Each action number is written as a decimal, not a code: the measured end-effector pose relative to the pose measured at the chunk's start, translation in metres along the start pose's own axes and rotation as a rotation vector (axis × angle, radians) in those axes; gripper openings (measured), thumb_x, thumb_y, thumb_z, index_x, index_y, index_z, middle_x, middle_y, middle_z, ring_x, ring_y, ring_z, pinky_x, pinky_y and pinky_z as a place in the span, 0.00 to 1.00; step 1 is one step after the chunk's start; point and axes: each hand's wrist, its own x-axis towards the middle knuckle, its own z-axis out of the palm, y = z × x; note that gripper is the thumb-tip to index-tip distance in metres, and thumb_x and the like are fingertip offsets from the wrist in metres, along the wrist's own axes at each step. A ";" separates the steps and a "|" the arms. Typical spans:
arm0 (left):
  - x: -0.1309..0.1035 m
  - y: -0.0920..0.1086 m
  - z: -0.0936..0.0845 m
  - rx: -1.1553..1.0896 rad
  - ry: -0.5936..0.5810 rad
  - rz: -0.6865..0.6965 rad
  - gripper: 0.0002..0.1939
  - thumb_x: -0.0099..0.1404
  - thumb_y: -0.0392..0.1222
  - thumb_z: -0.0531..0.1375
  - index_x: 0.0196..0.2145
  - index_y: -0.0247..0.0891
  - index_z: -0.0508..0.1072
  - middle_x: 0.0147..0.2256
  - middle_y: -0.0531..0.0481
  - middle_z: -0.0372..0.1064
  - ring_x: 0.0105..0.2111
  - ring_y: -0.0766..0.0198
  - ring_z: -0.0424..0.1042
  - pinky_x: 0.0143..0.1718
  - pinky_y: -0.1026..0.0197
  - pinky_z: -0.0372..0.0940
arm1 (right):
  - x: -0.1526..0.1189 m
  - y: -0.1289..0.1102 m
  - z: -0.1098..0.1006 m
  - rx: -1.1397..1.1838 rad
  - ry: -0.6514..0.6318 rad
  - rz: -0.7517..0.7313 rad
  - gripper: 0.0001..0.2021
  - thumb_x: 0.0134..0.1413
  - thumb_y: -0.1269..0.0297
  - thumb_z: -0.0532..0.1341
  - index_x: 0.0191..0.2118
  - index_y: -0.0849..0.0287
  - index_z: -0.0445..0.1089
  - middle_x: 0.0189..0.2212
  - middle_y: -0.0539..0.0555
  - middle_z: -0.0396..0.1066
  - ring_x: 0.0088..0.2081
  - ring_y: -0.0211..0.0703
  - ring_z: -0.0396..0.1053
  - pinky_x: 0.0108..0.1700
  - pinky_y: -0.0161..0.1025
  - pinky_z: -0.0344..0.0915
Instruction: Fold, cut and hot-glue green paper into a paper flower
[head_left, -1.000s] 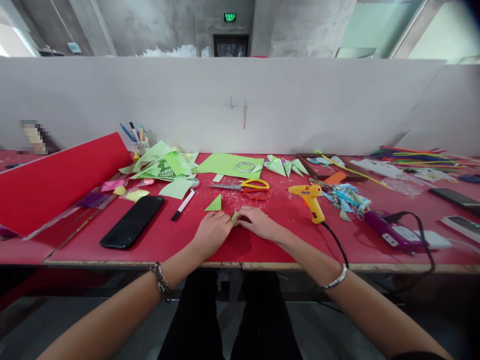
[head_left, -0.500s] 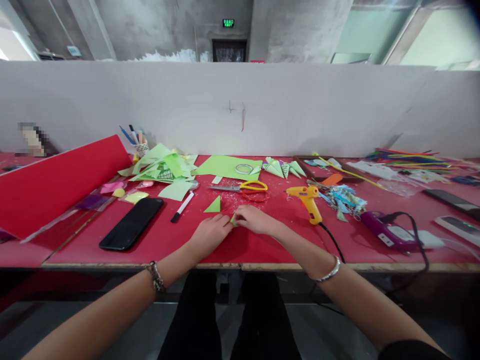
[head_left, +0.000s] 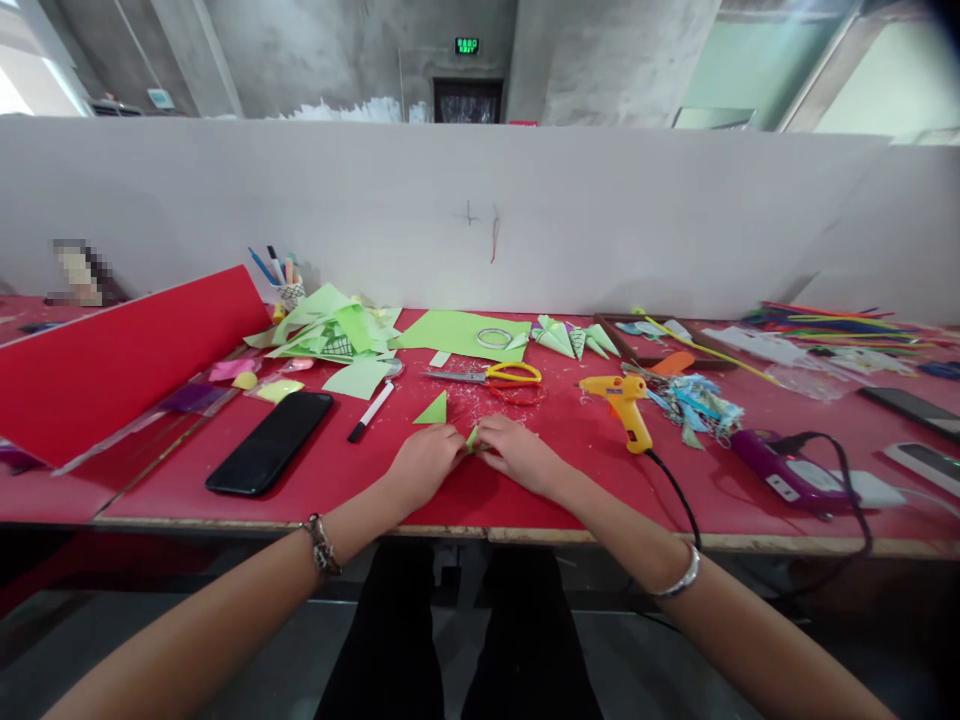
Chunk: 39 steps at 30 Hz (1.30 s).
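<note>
Craft workshop, worktable, glue gun, scissors, paper scraps, exit sign, seemingly a doorway below

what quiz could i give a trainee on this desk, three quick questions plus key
1. Open question: what shows between the fingers of the left hand and the right hand?
2. True or false: the scissors lie to the person's left of the glue gun.
3. Multiple choice: what is the glue gun's main colour? A purple, B yellow, C green.

Key: 1. a small piece of green paper; 2. true; 3. B.
</note>
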 end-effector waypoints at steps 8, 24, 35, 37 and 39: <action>0.005 -0.003 -0.002 -0.072 -0.037 0.005 0.09 0.62 0.38 0.50 0.34 0.33 0.68 0.33 0.45 0.67 0.35 0.60 0.67 0.34 0.61 0.61 | 0.005 0.000 0.005 -0.132 -0.058 -0.001 0.05 0.52 0.73 0.53 0.32 0.65 0.65 0.32 0.56 0.65 0.37 0.41 0.62 0.41 0.38 0.60; 0.015 -0.018 0.001 -0.379 -0.067 0.035 0.09 0.60 0.40 0.52 0.32 0.33 0.68 0.30 0.48 0.67 0.31 0.63 0.66 0.32 0.62 0.59 | -0.002 0.010 0.007 0.201 0.087 0.029 0.02 0.50 0.73 0.55 0.30 0.63 0.65 0.28 0.53 0.63 0.32 0.37 0.60 0.36 0.35 0.60; 0.005 -0.017 0.005 0.114 0.008 0.264 0.11 0.64 0.38 0.45 0.37 0.31 0.65 0.34 0.43 0.65 0.36 0.60 0.65 0.38 0.58 0.59 | 0.004 0.008 -0.001 0.114 -0.057 0.048 0.05 0.52 0.73 0.53 0.33 0.64 0.65 0.32 0.56 0.65 0.36 0.39 0.61 0.42 0.38 0.59; 0.003 -0.018 0.004 0.230 0.009 0.346 0.12 0.64 0.33 0.43 0.40 0.31 0.64 0.35 0.42 0.65 0.37 0.59 0.65 0.40 0.57 0.59 | 0.007 0.008 -0.002 0.118 -0.092 0.066 0.05 0.52 0.73 0.53 0.33 0.65 0.65 0.32 0.56 0.65 0.36 0.39 0.61 0.41 0.37 0.59; 0.001 -0.018 0.003 0.302 -0.006 0.361 0.14 0.63 0.30 0.42 0.41 0.29 0.63 0.35 0.40 0.66 0.38 0.58 0.65 0.39 0.56 0.59 | 0.011 0.009 -0.003 0.123 -0.129 0.080 0.05 0.52 0.72 0.53 0.34 0.65 0.64 0.32 0.56 0.65 0.36 0.39 0.61 0.41 0.37 0.59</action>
